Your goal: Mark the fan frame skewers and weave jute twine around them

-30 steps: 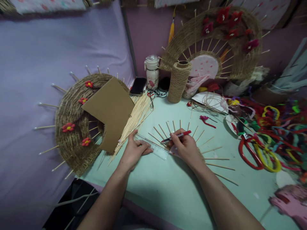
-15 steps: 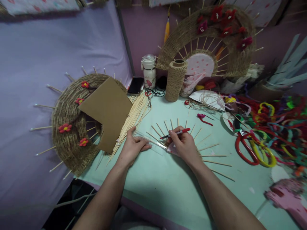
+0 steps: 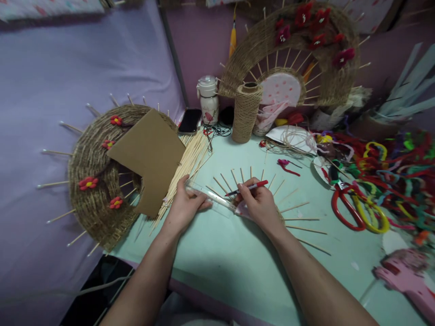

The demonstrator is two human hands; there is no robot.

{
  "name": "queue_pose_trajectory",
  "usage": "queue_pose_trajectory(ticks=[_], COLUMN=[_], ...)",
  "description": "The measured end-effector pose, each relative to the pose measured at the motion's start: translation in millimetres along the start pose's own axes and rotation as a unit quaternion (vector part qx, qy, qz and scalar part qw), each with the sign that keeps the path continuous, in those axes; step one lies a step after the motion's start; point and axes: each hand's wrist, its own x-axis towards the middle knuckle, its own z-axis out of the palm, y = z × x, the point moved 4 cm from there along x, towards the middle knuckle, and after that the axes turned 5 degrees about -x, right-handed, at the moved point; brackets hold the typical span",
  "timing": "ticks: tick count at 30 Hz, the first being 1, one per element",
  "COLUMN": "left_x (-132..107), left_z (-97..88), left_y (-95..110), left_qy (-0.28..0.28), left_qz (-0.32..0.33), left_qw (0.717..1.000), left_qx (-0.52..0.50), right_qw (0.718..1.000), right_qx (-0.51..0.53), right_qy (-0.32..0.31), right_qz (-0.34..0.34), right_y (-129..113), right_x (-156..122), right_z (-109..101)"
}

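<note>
My left hand (image 3: 185, 204) grips the left end of a clear plastic ruler (image 3: 214, 197), which lies across the wooden sticks (image 3: 299, 206) that fan out from a small disc on the pale green table (image 3: 238, 262). My right hand (image 3: 260, 203) holds a red pen (image 3: 248, 187) in a writing grip. Its tip points at the ruler's edge near the fan's left sticks. The disc itself is mostly hidden under my right hand.
A brown cardboard piece (image 3: 149, 156) lies on a woven jute half-circle with red flowers (image 3: 93, 181). Beside them lie a bundle of loose sticks (image 3: 186, 167), a twine spool (image 3: 245, 113), red scissors (image 3: 343, 206), coloured pipe cleaners (image 3: 401, 176) and a pink glue gun (image 3: 404, 276).
Both hands stay on the ruler and pen with only a slight shift; the ruler's left end has tipped up a little. The view has drifted slightly right and down.
</note>
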Motion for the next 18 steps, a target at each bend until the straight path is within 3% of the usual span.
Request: queue_pose_trajectory(ticks=[18], left_x=[9.8], left_z=[10.1], left_y=[2.2], left_qy=[-0.024], left_qz=[0.022], left_qw=[0.999], left_qx=[0.043], right_qw=[1.000], right_qx=[-0.022], right_qy=[0.019], right_qz=[0.000], right_y=[1.0], right_x=[0.5], right_z=[-3.5])
